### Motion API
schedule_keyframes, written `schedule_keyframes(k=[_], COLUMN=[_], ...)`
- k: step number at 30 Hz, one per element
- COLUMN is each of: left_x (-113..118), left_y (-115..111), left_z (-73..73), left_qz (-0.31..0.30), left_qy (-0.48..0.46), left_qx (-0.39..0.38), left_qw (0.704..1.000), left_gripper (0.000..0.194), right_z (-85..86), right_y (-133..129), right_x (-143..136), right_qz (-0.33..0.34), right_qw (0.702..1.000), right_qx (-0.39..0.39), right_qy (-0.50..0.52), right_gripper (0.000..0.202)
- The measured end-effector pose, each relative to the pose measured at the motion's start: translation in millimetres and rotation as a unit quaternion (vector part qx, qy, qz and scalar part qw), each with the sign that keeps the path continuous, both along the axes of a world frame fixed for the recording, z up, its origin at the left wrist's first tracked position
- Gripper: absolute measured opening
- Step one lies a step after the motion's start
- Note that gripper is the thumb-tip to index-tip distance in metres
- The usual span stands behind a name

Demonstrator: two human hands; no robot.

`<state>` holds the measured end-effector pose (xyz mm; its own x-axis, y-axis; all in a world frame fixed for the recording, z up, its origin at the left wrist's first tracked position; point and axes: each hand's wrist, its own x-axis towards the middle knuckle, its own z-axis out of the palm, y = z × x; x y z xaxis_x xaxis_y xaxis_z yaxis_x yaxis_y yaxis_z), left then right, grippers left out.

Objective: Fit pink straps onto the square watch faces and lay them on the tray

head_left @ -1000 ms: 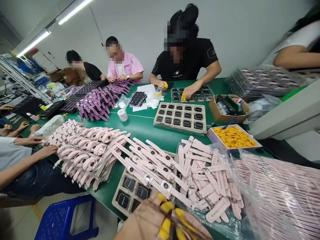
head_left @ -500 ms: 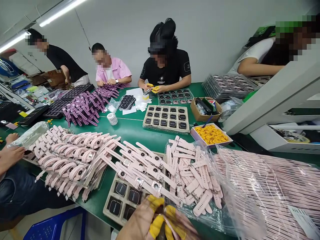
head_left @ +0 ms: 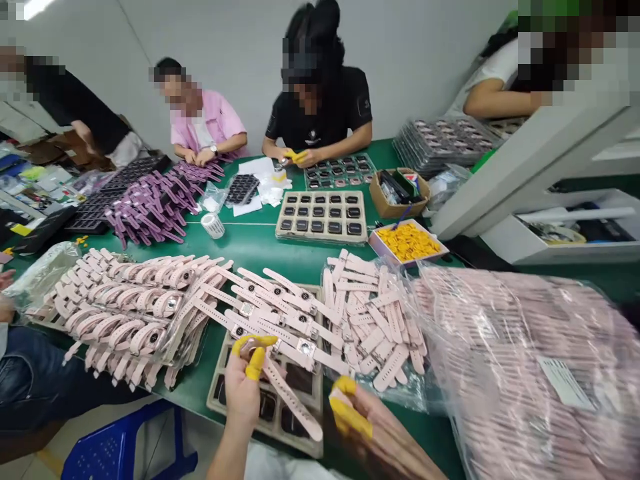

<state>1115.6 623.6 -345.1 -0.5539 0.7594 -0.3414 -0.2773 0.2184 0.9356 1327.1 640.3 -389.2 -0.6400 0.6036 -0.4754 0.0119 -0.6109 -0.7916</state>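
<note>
My left hand (head_left: 245,377), with yellow finger cots on its fingertips, is closed on a smartwatch whose pale pink strap (head_left: 294,401) hangs down to the right. The watch's body is mostly hidden by the fingers. Apart from it, to the right, is my right hand (head_left: 353,408), also in yellow finger cots. Its fingers are pressed together and slightly blurred; what they hold, if anything, I cannot make out. Beneath both hands lies a beige tray (head_left: 216,393) with black watch faces. Several pink-strapped watches (head_left: 305,347) lie across its far part.
Loose pink straps (head_left: 390,320) are heaped at the right, beside a large plastic bag of straps (head_left: 500,360). Stacked trays of pink watches (head_left: 135,300) stand left. Farther back are a box of yellow finger cots (head_left: 407,241) and another watch tray (head_left: 321,217). Co-workers sit opposite.
My hands were together at the bottom edge; now they are apart. The left has moved up and left with the watch, its strap now showing. The view has shifted slightly.
</note>
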Motion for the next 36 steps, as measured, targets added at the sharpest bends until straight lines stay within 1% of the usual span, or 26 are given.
schedule_keyframes(k=[1, 2, 3, 4, 5, 6, 8, 10, 11, 14, 17, 20, 23, 25, 29, 30, 31, 32, 33, 36], left_x=[2.1, 5.3, 8.8, 11.8, 13.9, 14.9, 14.3, 12.6, 12.3, 14.1, 17.0, 16.0, 11.8, 9.1, 4.6, 3.4, 2.1, 0.9, -0.2, -1.9], left_y=[-1.8, -4.6, -7.9, -11.0, -13.5, -15.1, -15.0, -12.5, -11.3, -10.2, -12.7, -14.7, -14.0, -12.7, -9.4, -8.4, -7.3, -6.4, -5.7, -6.1], left_z=[-2.4, -5.2, -7.9, -10.1, -11.8, -12.8, -13.6, -13.7, -13.9, -15.5, -15.4, -10.5, -3.5, 0.3, 7.1, 9.1, 11.1, 13.1, 15.0, 18.9], left_qz=[-0.067, -0.146, -0.228, -0.302, -0.363, -0.409, -0.459, -0.481, -0.484, -0.461, -0.453, -0.483, -0.513, -0.525, -0.544, -0.547, -0.551, -0.558, -0.565, -0.577], left_qy=[0.013, 0.035, 0.068, 0.109, 0.152, 0.191, 0.245, 0.27, 0.281, 0.309, 0.324, 0.315, 0.314, 0.358, 0.493, 0.511, 0.514, 0.504, 0.482, 0.387], left_qx=[-0.01, -0.013, -0.008, 0.002, 0.017, 0.033, 0.064, 0.093, 0.107, 0.124, 0.122, 0.09, 0.077, 0.086, 0.083, 0.084, 0.086, 0.088, 0.087, 0.073], left_qw=[0.998, 0.989, 0.971, 0.947, 0.919, 0.892, 0.852, 0.829, 0.822, 0.823, 0.821, 0.812, 0.795, 0.767, 0.674, 0.658, 0.651, 0.654, 0.665, 0.715], left_gripper=[0.051, 0.049, 0.046, 0.043, 0.04, 0.04, 0.041, 0.046, 0.048, 0.049, 0.049, 0.05, 0.051, 0.053, 0.06, 0.06, 0.06, 0.059, 0.057, 0.052], right_z=[3.6, 7.7, 11.7, 15.1, 17.6, 19.3, 20.6, 20.2, 19.7, 18.1, 18.3, 20.8, 22.8, 22.9, 21.4, 21.3, 21.5, 22.0, 22.7, 25.2], right_y=[-0.4, -1.5, -3.0, -4.5, -5.9, -7.0, -8.1, -8.1, -7.9, -7.0, -6.3, -5.4, -4.3, -3.5, -2.4, -2.2, -2.3, -2.5, -2.9, -5.7], right_x=[-0.1, -1.6, -4.1, -7.3, -10.6, -13.5, -17.1, -17.8, -17.6, -18.2, -20.8, -21.6, -19.8, -18.5, -18.2, -18.4, -18.5, -18.6, -18.6, -18.7], right_qz=[-0.012, -0.022, -0.035, -0.044, -0.046, -0.046, -0.049, -0.065, -0.075, -0.104, -0.129, -0.156, -0.149, -0.134, -0.111, -0.106, -0.103, -0.103, -0.103, -0.091], right_qw=[1.0, 0.999, 0.998, 0.996, 0.993, 0.99, 0.981, 0.976, 0.976, 0.972, 0.96, 0.951, 0.952, 0.954, 0.956, 0.955, 0.955, 0.954, 0.954, 0.959], right_qx=[-0.011, -0.015, -0.023, -0.042, -0.061, -0.082, -0.124, -0.148, -0.151, -0.148, -0.177, -0.196, -0.193, -0.195, -0.21, -0.214, -0.216, -0.215, -0.21, -0.184], right_qy=[0.008, 0.022, 0.04, 0.061, 0.086, 0.109, 0.14, 0.143, 0.14, 0.149, 0.173, 0.183, 0.184, 0.181, 0.173, 0.175, 0.177, 0.182, 0.186, 0.193], right_gripper=[0.051, 0.05, 0.049, 0.047, 0.046, 0.046, 0.046, 0.045, 0.043, 0.04, 0.04, 0.04, 0.04, 0.04, 0.043, 0.044, 0.045, 0.045, 0.046, 0.042])
